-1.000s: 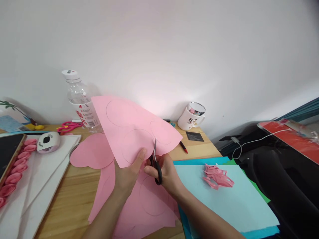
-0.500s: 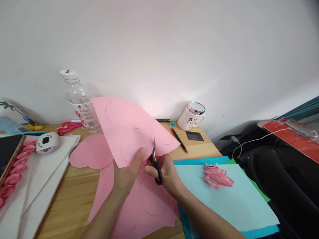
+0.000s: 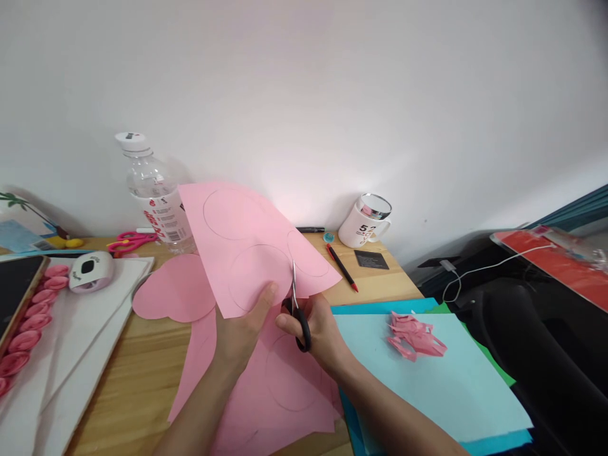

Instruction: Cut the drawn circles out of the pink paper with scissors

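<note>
My left hand (image 3: 244, 332) grips the lower edge of a raised pink paper sheet (image 3: 228, 253), thumb on its face. Several pencilled circles show on that sheet. In my right hand (image 3: 316, 326) are black-handled scissors (image 3: 304, 329), their blades at the sheet along the right side of the middle circle. Beneath both hands lie more pink sheets (image 3: 289, 392), also marked with drawn circles. To the left, cut pink paper rounds (image 3: 175, 288) overlap on the wooden table.
A plastic bottle (image 3: 156, 196), pink scissors (image 3: 133, 242) and a white mug (image 3: 363, 221) stand or lie near the wall. Crumpled pink scraps (image 3: 415, 337) rest on light blue paper (image 3: 437, 392) at right. Rolled pink paper flowers (image 3: 26, 342) sit beside a phone (image 3: 16, 297).
The pink sheet has tilted slightly, its upper left corner shifting a little right. Both hands and the scissors stay in nearly the same place.
</note>
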A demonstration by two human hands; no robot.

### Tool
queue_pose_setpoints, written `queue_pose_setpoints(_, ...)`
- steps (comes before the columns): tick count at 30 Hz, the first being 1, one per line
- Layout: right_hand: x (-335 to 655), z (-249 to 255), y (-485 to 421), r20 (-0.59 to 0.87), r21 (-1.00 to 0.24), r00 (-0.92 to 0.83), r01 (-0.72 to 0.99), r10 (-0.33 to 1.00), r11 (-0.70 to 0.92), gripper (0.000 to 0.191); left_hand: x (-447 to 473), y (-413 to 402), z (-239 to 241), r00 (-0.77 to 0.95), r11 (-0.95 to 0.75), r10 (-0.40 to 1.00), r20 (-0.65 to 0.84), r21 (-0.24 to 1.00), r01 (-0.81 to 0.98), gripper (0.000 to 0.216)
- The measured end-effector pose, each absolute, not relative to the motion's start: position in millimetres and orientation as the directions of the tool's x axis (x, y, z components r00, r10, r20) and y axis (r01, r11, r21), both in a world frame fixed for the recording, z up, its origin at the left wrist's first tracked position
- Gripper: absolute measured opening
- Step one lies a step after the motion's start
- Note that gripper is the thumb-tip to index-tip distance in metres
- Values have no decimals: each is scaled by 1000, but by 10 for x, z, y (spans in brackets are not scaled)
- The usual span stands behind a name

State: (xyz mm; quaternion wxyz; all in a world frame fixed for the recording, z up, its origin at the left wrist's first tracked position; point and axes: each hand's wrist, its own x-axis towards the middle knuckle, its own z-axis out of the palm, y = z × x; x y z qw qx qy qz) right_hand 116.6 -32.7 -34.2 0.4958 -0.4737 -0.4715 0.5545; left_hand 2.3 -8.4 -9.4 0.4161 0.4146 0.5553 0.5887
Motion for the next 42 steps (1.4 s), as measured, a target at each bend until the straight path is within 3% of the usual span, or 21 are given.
queue_pose_setpoints(10,1154,-313,-308,-70,-994,-47,-78,996,-74,42,-12,-48,-154,-287,-39,957,29,999,-30,46)
queue_pose_setpoints(19,1149,-327,-315,-69,-995,-57,-67,996,-73,42,-18,-10,-206,-256,-173,954,154,983,-55,50)
queue_pose_setpoints(34,1136,-331,-314,-109,-994,-40,0,993,-109,45,-1,-1,-209,-301,-184,943,142,976,-117,51)
queue_pose_setpoints(42,1106,-382,-324,-97,-995,-27,-26,995,-98,42,51,-91,-126,-430,-116,894,130,991,60,43)
